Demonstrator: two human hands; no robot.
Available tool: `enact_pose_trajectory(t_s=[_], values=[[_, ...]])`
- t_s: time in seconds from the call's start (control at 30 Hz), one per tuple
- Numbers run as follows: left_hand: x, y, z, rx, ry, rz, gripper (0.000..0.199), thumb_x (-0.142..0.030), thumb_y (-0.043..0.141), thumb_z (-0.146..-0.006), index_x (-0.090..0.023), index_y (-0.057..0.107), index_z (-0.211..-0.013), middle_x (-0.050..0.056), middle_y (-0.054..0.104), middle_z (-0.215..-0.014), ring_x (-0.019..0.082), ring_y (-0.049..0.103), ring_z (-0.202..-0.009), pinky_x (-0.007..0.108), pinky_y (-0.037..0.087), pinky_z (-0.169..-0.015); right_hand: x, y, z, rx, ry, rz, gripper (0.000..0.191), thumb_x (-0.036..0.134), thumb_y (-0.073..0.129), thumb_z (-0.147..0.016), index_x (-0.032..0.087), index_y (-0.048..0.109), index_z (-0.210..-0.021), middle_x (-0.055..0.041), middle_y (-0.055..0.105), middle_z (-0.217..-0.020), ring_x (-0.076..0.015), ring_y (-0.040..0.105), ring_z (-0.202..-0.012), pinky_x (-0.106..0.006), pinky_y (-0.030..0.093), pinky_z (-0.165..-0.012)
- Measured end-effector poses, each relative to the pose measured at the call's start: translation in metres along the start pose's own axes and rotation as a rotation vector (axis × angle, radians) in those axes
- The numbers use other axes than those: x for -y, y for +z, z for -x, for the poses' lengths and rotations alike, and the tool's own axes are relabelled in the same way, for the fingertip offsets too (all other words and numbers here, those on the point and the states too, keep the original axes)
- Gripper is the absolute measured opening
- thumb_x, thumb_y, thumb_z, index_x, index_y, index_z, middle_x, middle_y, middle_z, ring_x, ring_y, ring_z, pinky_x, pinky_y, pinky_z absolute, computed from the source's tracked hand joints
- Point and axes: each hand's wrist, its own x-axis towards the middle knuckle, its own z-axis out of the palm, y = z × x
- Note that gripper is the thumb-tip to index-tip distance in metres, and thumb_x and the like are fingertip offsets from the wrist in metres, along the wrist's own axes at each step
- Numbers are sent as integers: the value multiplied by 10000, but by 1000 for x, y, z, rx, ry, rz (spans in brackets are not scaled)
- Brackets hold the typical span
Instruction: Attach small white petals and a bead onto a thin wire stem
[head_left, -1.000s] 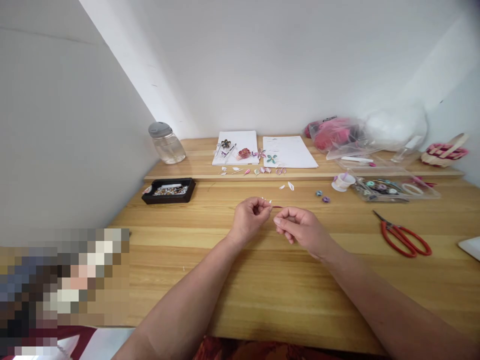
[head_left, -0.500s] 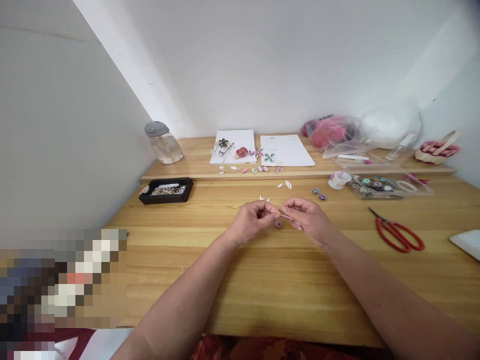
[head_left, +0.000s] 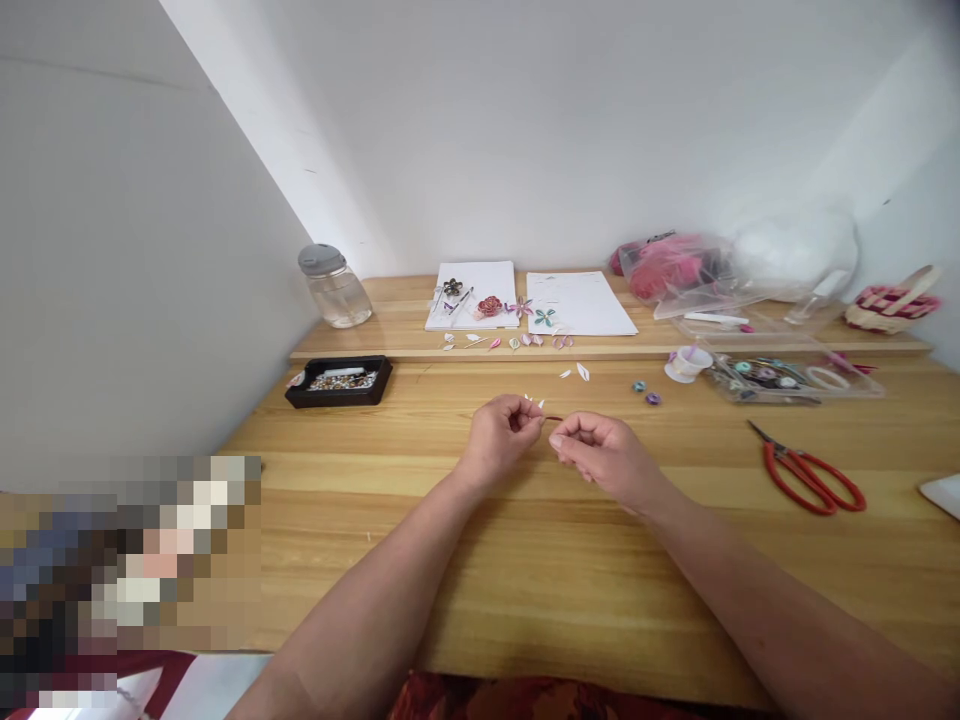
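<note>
1. Directions are read from between the two hands, with twelve o'clock toward the wall.
2. The left hand (head_left: 504,440) pinches a thin dark red strip (head_left: 555,419) between thumb and fingertips.
3. The strip bridges the small space between the hands, its far end at the right hand (head_left: 600,452). That hand's fingers are curled in; whether they grip the strip cannot be told.
4. Small white pieces (head_left: 541,404) lie just beyond the left fingertips, at about eleven o'clock; two white petals (head_left: 583,372) lie farther off, near twelve.
5. At two o'clock are a blue bead-like piece (head_left: 638,386), a purple one (head_left: 653,398) and, beyond them, a white spool (head_left: 688,364).
6. Red-handled scissors (head_left: 814,478) lie at three o'clock, a clear box of small parts (head_left: 787,378) between two and three.
7. A black tray (head_left: 337,396) of beads sits between nine and ten o'clock.
8. On the raised shelf (head_left: 397,345), a grey-lidded bottle (head_left: 335,290) stands at ten, white paper with a red flower (head_left: 489,306) lies at eleven, plastic bags (head_left: 675,270) at one, and a woven basket (head_left: 889,305) at two.
</note>
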Motion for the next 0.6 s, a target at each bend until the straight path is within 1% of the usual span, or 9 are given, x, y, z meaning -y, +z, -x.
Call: enact_pose_trajectory(t_s=[0.1,0.17,0.23,0.4,0.5,0.6], values=[[-2,-2,3,111,45,-96,82,-210,621,-760,-143,668,-765,-4,606,-709,83,462,-616,209,352,-575,4,-7,-1,-45,-129,145,182,355,676,-796,191,625,-735,-1,629,-653,-121,532,-589,-256,400,-558],[-5,-3,4,192,45,-92,91,-208,608,-767,-145,673,-763,-6,610,-697,81,452,-607,206,341,-563,5,-11,-2,-64,-165,157,178,357,663,-809,193,636,-746,-9,645,-677,-134,559,-613,-265,429,-588],[-8,-2,5,241,23,-42,103,-233,619,-775,-143,668,-773,-5,623,-690,78,448,-589,203,335,-551,5,-13,-4,-103,-200,150,188,367,663,-809,194,636,-743,-5,635,-685,-132,555,-608,-262,441,-586],[-11,2,6,248,-44,117,226,-360,663,-793,-135,647,-797,27,677,-711,89,519,-585,202,369,-552,-3,-9,-6,-214,-294,188,182,367,653,-834,201,622,-763,3,617,-696,-127,547,-596,-250,443,-564],[-9,5,7,229,-58,147,271,-405,674,-795,-135,647,-795,40,694,-721,98,548,-593,204,386,-553,-7,-6,-5,-239,-324,227,168,365,619,-872,211,607,-808,5,625,-696,-130,569,-587,-249,440,-556],[-8,7,7,223,-67,172,280,-415,687,-788,-138,655,-791,45,702,-728,111,578,-616,212,417,-581,-6,-4,-3,-242,-325,268,162,374,590,-899,223,594,-840,10,620,-665,-139,584,-577,-250,436,-545]])
